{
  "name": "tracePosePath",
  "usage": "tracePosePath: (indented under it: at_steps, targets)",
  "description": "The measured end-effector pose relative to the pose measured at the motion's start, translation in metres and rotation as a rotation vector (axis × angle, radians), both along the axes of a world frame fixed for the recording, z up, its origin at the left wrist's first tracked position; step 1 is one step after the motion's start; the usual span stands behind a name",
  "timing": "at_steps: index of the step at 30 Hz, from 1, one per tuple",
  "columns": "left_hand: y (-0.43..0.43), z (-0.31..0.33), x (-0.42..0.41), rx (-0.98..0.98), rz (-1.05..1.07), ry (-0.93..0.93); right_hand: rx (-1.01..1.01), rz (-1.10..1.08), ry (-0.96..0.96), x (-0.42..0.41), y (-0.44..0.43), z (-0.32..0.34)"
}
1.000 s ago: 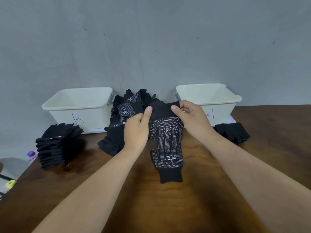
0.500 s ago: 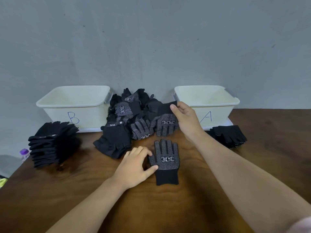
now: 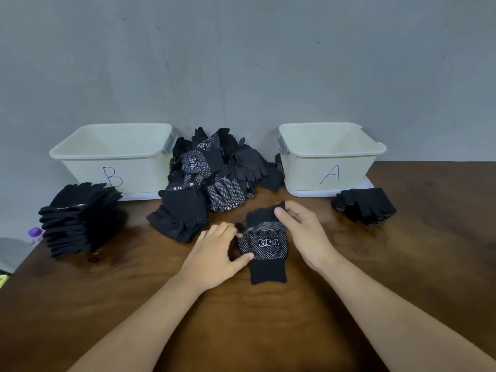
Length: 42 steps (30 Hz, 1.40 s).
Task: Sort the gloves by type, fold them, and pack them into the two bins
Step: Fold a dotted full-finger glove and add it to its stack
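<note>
Midway between the counter's (image 3: pixel 241 331) near and far edges lies the dotted glove (image 3: pixel 264 248), cuff nearest. The left hand (image 3: pixel 217 253) stays on its left side, grip apart, thumb pressing. The right hand (image 3: pixel 303 234), at the pile (image 3: pixel 214 178) half a second ago, has brought a second glove (image 3: pixel 264 217) over its fingers, grip pinching the cuff. Bin B (image 3: pixel 112 154) and bin A (image 3: pixel 330 151) stand along the far edge.

1. A plain grey wall (image 3: pixel 241 63) fills the far side, matte, with a few small dark specks and faint scuffs.
2. A dark brown wooden desk (image 3: pixel 241 331) reaches from the near edge to the wall, its wavy grain plain to see.
3. Soft, even light leaves a dull sheen on the desk top.
4. Past the desk's left edge stands a purple-capped bottle (image 3: pixel 35 233); nearer, something yellow-green (image 3: pixel 2 280) is cut off.
</note>
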<state>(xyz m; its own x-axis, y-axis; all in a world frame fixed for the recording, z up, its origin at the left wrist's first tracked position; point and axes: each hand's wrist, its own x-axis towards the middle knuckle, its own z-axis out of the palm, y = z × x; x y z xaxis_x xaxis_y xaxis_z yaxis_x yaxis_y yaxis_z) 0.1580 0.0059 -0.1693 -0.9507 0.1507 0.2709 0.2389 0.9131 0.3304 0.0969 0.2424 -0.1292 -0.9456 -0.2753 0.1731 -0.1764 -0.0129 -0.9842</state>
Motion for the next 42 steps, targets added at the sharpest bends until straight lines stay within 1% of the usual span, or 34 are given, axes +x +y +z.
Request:
tracePosePath:
  at_steps: [2,5,11,13,15,21,24,27,31,33,37,42]
  targets:
    - [0.001,0.001,0.000,0.003,0.004,-0.004,0.053,0.038,0.012,0.013,0.009,-0.011]
    - [0.000,0.002,0.001,0.039,0.004,-0.013,0.185,0.097,0.101,0.029,0.018,-0.019]
    - [0.001,0.004,0.002,0.123,0.040,-0.037,0.684,0.191,0.368,0.048,0.022,-0.023]
    - [0.001,0.005,0.003,0.120,0.025,-0.031,0.798,0.205,0.456,0.048,0.021,-0.027]
    - [0.000,0.005,0.004,0.113,-0.005,-0.016,0.852,0.186,0.502,0.048,0.020,-0.031]
    - [-0.001,0.003,0.004,0.158,0.006,-0.008,0.839,0.157,0.505,0.048,0.021,-0.036]
    - [-0.001,0.004,0.004,0.153,-0.002,-0.010,0.739,0.127,0.414,0.045,0.022,-0.034]
    - [-0.002,0.003,0.003,0.102,-0.029,-0.009,0.652,0.112,0.297,0.043,0.023,-0.032]
    - [-0.003,0.001,0.002,0.106,-0.023,-0.014,0.623,0.101,0.245,0.043,0.023,-0.032]
    - [-0.003,0.001,0.003,0.126,-0.013,-0.010,0.638,0.105,0.244,0.042,0.023,-0.032]
    - [-0.002,0.001,0.004,0.137,0.016,-0.015,0.670,0.129,0.309,0.042,0.023,-0.034]
    - [-0.001,0.000,0.005,0.127,0.014,0.046,0.708,0.141,0.347,0.043,0.022,-0.033]
